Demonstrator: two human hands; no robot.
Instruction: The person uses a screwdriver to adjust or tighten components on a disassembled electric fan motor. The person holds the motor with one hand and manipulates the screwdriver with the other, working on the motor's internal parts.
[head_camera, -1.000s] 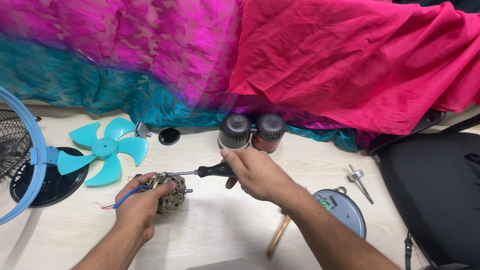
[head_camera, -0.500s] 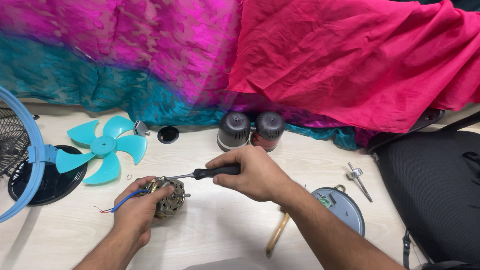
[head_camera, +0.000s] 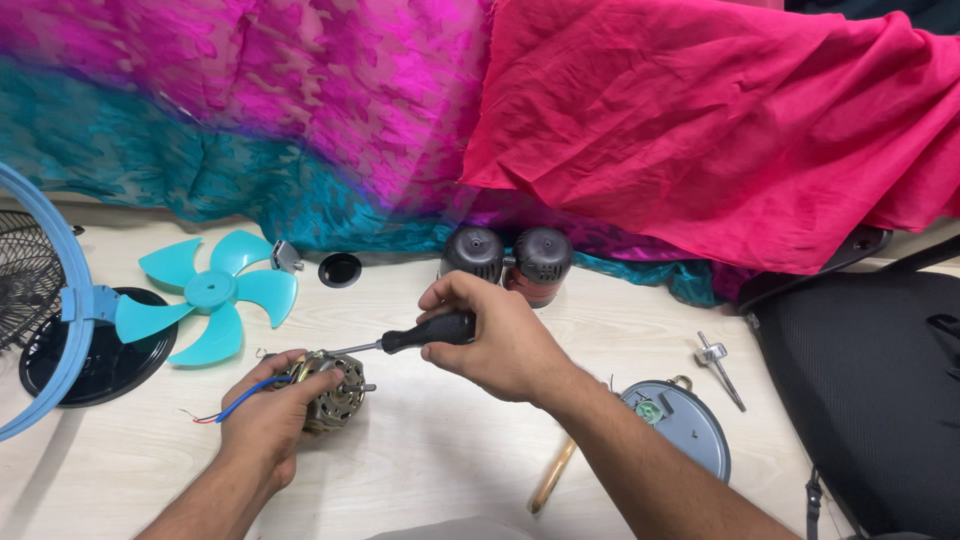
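My left hand (head_camera: 268, 420) grips a small fan motor (head_camera: 336, 393) with copper windings, resting on the pale wooden table (head_camera: 450, 470). Blue and red wires (head_camera: 228, 408) trail from the motor to the left. My right hand (head_camera: 500, 338) holds a black-handled screwdriver (head_camera: 428, 333). Its metal shaft points left and its tip meets the top of the motor.
A teal fan blade (head_camera: 212, 294) lies at the left beside a blue-rimmed fan guard (head_camera: 40, 300) and a black round base (head_camera: 90, 360). Two dark cylindrical housings (head_camera: 505, 258) stand behind my hands. A grey round cover (head_camera: 690, 425), a wooden stick (head_camera: 552, 476) and a metal part (head_camera: 718, 362) lie at the right.
My right hand has shifted its grip along the screwdriver handle. The motor and my left hand stay about where they were.
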